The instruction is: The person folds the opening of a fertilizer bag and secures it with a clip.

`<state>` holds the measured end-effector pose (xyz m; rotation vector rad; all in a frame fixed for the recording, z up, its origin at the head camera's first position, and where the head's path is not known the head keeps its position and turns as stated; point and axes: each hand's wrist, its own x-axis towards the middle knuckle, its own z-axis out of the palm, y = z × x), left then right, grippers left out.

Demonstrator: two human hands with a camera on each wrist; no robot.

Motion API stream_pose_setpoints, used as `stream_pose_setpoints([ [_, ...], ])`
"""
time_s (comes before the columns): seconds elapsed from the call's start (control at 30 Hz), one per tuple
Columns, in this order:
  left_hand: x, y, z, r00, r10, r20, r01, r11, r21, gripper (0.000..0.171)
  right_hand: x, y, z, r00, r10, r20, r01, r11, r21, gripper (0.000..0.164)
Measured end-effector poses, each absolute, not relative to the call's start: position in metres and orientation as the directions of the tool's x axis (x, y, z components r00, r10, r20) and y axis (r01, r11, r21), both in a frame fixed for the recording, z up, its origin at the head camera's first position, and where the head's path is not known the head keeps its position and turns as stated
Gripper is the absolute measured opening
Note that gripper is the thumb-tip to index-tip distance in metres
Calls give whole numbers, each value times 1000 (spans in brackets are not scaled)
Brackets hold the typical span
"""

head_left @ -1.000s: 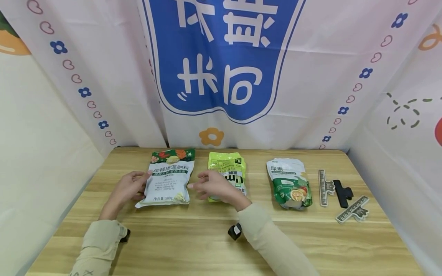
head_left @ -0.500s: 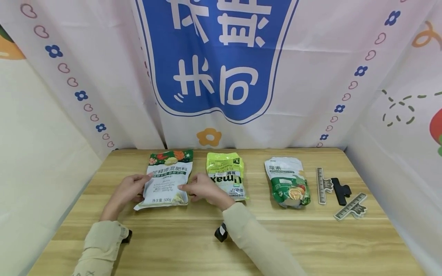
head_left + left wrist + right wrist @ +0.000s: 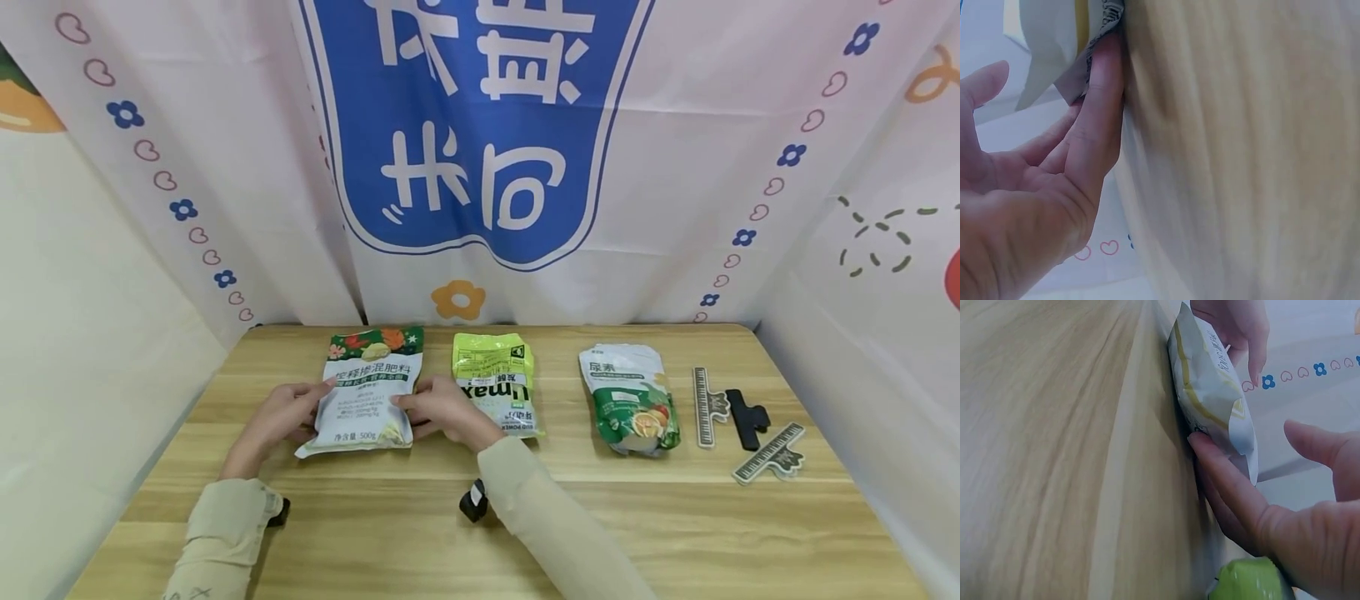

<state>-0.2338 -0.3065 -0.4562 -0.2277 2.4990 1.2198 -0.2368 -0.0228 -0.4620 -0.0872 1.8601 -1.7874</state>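
A white and green 500g fertilizer bag (image 3: 363, 408) lies on the wooden table between both hands. My left hand (image 3: 277, 421) is at its left edge; in the left wrist view its fingers (image 3: 1094, 119) reach under the bag while the thumb stands apart. On the other side is my right hand (image 3: 450, 410). Its straight fingers (image 3: 1229, 472) touch the bag's underside low against the table in the right wrist view, and the thumb is raised clear of the bag. In the head view both thumbs overlap the bag's edges.
Right of the hands lie a lime-green bag (image 3: 491, 379) and a white and green pouch (image 3: 630, 400). Two ruler-marked clips (image 3: 702, 408) and a black clip (image 3: 746, 419) lie farther right. A printed curtain (image 3: 660, 208) hangs behind the table (image 3: 675, 533).
My right hand has moved left from over the lime-green bag to the fertilizer bag's right edge. My left hand has moved slightly in at the left edge. The bag has barely shifted.
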Motion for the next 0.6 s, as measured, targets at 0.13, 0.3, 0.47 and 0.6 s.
stream_pose_setpoints([
  [0.13,-234,-306,-454,-919,7,-395,-310,607,732,90,-238,-25,-462,-847,-401,-350,335,109,-936,27],
  [0.3,-233,-304,-451,-911,9,-411,-327,591,738,83,-237,-29,-463,-857,-375,-354,336,116,-935,18],
  [0.47,-232,-299,-450,-912,6,-410,-325,600,731,71,-235,-35,-465,-882,-321,-345,315,143,-938,30],
  [0.6,-234,-296,-450,-911,-6,-411,-333,598,729,62,-233,-42,-465,-900,-277,-337,294,184,-938,28],
])
